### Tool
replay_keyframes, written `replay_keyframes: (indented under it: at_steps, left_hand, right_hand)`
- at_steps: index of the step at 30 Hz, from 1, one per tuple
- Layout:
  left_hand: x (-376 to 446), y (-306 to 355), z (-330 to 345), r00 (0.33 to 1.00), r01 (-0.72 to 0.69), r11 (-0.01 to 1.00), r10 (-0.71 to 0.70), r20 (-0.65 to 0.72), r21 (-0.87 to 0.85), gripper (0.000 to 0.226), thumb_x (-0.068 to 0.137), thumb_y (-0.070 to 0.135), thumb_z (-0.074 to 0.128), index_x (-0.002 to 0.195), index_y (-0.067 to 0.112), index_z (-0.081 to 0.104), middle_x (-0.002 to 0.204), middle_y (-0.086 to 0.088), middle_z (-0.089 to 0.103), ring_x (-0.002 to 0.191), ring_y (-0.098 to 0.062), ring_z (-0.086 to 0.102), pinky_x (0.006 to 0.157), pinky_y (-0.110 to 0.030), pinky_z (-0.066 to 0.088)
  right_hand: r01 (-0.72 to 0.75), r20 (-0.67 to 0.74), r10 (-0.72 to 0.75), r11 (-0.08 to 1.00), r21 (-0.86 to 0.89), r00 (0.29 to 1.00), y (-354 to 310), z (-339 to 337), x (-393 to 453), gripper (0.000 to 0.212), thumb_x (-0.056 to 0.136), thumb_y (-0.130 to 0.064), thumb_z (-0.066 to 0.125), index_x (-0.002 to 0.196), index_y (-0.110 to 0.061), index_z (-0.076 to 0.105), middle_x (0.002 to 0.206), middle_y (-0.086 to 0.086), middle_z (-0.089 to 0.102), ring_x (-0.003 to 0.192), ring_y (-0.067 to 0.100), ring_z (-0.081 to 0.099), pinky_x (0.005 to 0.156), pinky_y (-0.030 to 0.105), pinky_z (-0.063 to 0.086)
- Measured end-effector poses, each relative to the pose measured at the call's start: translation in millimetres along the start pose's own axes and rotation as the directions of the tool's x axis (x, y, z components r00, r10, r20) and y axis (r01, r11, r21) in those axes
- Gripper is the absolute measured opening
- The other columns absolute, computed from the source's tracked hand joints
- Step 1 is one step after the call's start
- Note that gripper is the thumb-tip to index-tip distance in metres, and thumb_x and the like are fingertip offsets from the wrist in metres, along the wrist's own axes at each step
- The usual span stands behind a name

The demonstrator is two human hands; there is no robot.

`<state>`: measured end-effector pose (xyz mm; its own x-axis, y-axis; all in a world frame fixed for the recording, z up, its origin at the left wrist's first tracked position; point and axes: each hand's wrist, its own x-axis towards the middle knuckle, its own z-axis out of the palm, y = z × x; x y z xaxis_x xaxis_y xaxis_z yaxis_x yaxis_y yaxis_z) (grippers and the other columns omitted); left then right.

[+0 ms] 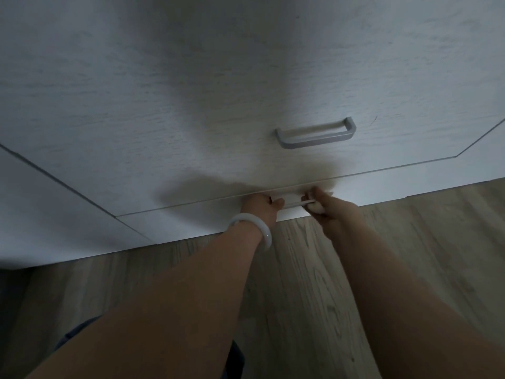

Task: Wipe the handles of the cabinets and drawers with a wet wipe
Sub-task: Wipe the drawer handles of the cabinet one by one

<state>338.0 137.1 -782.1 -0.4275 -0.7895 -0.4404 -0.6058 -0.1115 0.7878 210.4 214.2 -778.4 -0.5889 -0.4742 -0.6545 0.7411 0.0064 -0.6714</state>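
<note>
Two handles show on the white drawer fronts. The lower handle (296, 205) is a thin pale bar on the bottom drawer (207, 214), close to the floor (396, 242), and both hands are on it. The wipe (318, 208) is a small white wad at the bar's right end, bunched in the right hand (332, 212); the fingers curl round the wipe and pinch it against the handle there. The left hand (261, 207) grips the bar's left end, fingers curled over it and thumb (278, 204) pointing toward the middle. Only the short stretch of bar between the two hands is visible; the ends are hidden under the fingers. The hands sit near each other but do not touch.

A white bangle (252, 232) circles the left wrist. Both forearms reach down and forward from the bottom of the view, bare.

The upper handle (315, 134) is a grey, squared bar on the drawer above (136, 105), up and slightly right of the hands, well apart from them, with nothing touching it. A thin seam separates the two drawer fronts. To the left a slanting seam marks another white panel (41, 214), and a similar seam cuts the far right corner.

The floor is grey-brown wood-grain planks running away from the cabinet base. The light is dim, and a soft shadow falls on the drawer fronts above the hands.
</note>
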Motion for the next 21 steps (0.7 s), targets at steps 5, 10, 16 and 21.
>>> replay_keyframes:
  at_steps: [5, 10, 16, 21]
  left_hand:
    - [1, 4, 1, 1.000, 0.023, 1.000, -0.023, -0.010, 0.009, 0.037, 0.094, 0.029, 0.058, 0.111, -0.003, 0.067, 0.114, -0.023, 0.066, 0.106, -0.037, 0.062, 0.091, -0.044, 0.051]
    - [1, 5, 0, 0.999, 0.032, 0.999, -0.031, -0.013, 0.031, 0.037, 0.095, 0.029, 0.057, 0.108, -0.004, 0.068, 0.112, -0.022, 0.067, 0.105, -0.035, 0.063, 0.091, -0.043, 0.051]
    - [-2, 11, -3, 0.998, 0.057, 0.997, -0.058, 0.020, 0.045, 0.037, 0.099, 0.029, 0.050, 0.111, -0.001, 0.067, 0.114, -0.018, 0.067, 0.105, -0.035, 0.061, 0.092, -0.042, 0.049]
    - [-2, 8, -2, 0.999, 0.044, 0.996, -0.044, -0.006, 0.074, 0.039, 0.099, 0.027, 0.048, 0.105, -0.005, 0.068, 0.109, -0.022, 0.068, 0.101, -0.036, 0.063, 0.088, -0.046, 0.052]
  right_hand:
    - [-0.081, 0.076, 0.080, 0.997, 0.013, 0.994, 20, 9, -13, 0.010, 0.091, -0.007, 0.062, 0.087, 0.002, 0.059, 0.086, 0.016, 0.065, 0.076, 0.021, 0.067, 0.063, 0.031, 0.061]
    - [-0.228, 0.238, 0.174, 0.948, 0.224, 0.955, 24, 0, -13, 0.016, 0.088, -0.014, 0.065, 0.102, -0.012, 0.059, 0.102, 0.006, 0.062, 0.094, 0.016, 0.059, 0.089, 0.031, 0.051]
    - [-0.087, 0.314, 0.122, 0.989, -0.123, 0.942, 50, 5, -18, 0.009, 0.096, -0.018, 0.056, 0.089, -0.013, 0.055, 0.070, 0.001, 0.045, 0.068, 0.011, 0.043, 0.068, 0.026, 0.038]
    - [-0.104, 0.400, 0.089, 0.994, 0.015, 0.912, 40, -6, -23, 0.028, 0.096, -0.001, 0.047, 0.075, -0.014, 0.061, 0.064, -0.002, 0.050, 0.061, 0.007, 0.045, 0.066, 0.021, 0.036]
